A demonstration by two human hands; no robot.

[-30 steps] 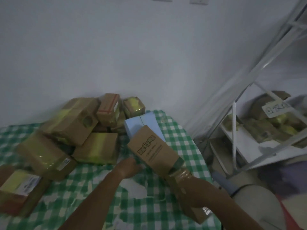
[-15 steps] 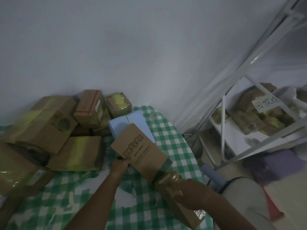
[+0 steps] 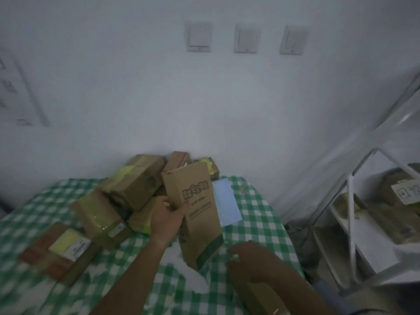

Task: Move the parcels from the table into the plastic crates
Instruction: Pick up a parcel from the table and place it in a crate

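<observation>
My left hand [image 3: 167, 220] grips the left edge of a tall brown printed parcel [image 3: 195, 201] and holds it nearly upright above the green checked table [image 3: 254, 214]. My right hand [image 3: 247, 262] is just below that parcel's lower end, fingers curled over a second brown taped parcel [image 3: 263, 296] at the table's near right edge. Behind the printed parcel lies a light-blue parcel [image 3: 225, 201]. Several brown parcels with yellow tape [image 3: 134, 187] are piled against the wall. No plastic crate is in view.
A flat parcel with a white label [image 3: 66, 246] lies at the near left. A white metal rack [image 3: 354, 223] holding more parcels and a paper tag stands to the right of the table. The white wall with three switches is close behind.
The printed parcel has swung from a slant to nearly upright, and my left hand now grips its side. My right hand has let go of its lower end. The view has tilted up.
</observation>
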